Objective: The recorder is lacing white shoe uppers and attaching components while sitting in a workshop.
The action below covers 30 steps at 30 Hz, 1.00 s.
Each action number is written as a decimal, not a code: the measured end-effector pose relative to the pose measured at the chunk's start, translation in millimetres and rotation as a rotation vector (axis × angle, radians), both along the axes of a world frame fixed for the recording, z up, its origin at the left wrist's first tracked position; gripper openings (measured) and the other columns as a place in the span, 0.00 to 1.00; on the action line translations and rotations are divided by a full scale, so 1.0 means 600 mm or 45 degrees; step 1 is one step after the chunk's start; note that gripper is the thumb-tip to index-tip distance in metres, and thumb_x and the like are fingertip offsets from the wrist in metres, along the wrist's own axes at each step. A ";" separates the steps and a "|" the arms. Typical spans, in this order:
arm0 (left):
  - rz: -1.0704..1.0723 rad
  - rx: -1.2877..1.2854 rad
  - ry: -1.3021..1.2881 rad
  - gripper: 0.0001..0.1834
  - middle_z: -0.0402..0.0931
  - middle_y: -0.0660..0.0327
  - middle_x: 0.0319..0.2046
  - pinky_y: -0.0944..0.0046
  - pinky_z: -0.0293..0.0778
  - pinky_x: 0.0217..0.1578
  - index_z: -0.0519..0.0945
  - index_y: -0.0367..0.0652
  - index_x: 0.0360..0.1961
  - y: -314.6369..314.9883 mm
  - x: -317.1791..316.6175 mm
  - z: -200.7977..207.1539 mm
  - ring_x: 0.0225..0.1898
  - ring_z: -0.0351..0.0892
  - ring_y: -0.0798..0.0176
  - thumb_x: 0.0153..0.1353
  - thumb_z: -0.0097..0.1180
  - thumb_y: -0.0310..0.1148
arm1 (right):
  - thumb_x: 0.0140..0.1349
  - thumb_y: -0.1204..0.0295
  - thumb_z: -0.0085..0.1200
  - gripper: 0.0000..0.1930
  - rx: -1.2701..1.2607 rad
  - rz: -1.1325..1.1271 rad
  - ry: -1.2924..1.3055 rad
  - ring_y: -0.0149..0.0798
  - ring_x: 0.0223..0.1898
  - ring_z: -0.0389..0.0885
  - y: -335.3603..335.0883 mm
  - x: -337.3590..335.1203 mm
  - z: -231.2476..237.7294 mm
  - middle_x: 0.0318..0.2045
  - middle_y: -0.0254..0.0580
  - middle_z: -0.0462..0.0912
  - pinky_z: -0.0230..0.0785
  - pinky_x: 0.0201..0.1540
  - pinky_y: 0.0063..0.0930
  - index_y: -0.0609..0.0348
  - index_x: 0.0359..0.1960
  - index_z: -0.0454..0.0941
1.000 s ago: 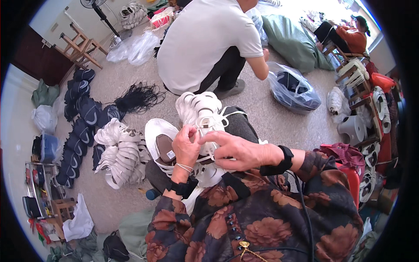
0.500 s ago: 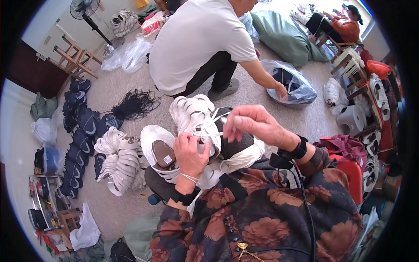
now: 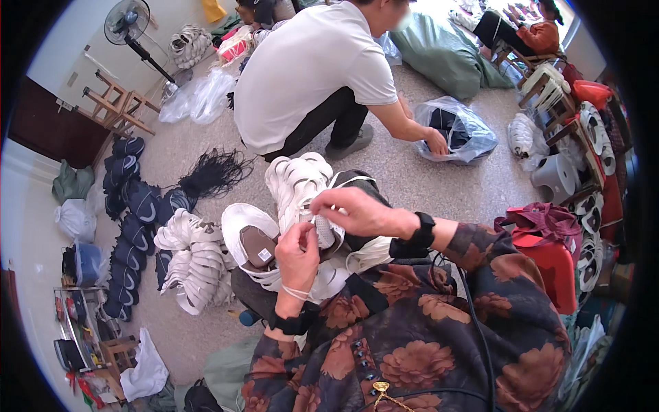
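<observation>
On my lap lies a stack of white shoe uppers, nested one in another. My left hand is closed at the near end of the stack, thumb and fingers pinching the edge of the nearest upper. Just above it, my right hand is pinched over the upper's eyelets on a white shoelace, mostly hidden by the fingers. Left of my left hand rests another white upper with a brown lining and a small white label. A bundle of white laces lies below my right wrist.
More white uppers are piled at left, beside long rows of dark blue uppers and black laces. Ahead, a person in a white shirt crouches, reaching into a clear plastic bag. A red stool stands at right.
My right hand has moved left and down from a raised spot to the eyelets. My left fingers have drawn together into a pinch. The crouching person's hands have shifted at the bag.
</observation>
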<state>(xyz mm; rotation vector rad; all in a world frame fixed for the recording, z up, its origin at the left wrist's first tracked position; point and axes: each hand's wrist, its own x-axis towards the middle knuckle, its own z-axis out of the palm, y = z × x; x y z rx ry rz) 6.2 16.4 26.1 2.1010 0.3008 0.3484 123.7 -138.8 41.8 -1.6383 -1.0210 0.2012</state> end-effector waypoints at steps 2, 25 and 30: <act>-0.023 0.142 -0.162 0.04 0.80 0.53 0.28 0.61 0.73 0.27 0.82 0.37 0.37 0.018 -0.018 0.004 0.24 0.79 0.57 0.60 0.61 0.24 | 0.65 0.74 0.54 0.09 -0.050 0.143 0.002 0.54 0.43 0.84 0.019 -0.014 -0.005 0.38 0.53 0.84 0.76 0.45 0.41 0.63 0.44 0.79; -0.279 0.007 0.117 0.05 0.80 0.54 0.32 0.64 0.72 0.32 0.81 0.34 0.39 0.049 -0.064 0.099 0.31 0.81 0.65 0.65 0.55 0.22 | 0.65 0.73 0.52 0.07 -0.057 -0.113 -0.097 0.55 0.32 0.83 0.031 -0.022 0.011 0.27 0.50 0.82 0.75 0.35 0.44 0.61 0.42 0.76; -0.209 0.169 -0.076 0.07 0.79 0.56 0.29 0.66 0.73 0.31 0.82 0.34 0.41 0.037 -0.043 0.086 0.27 0.78 0.64 0.67 0.52 0.22 | 0.64 0.73 0.52 0.05 -0.021 0.024 -0.004 0.53 0.31 0.84 0.043 -0.034 0.019 0.26 0.50 0.82 0.75 0.34 0.41 0.61 0.38 0.76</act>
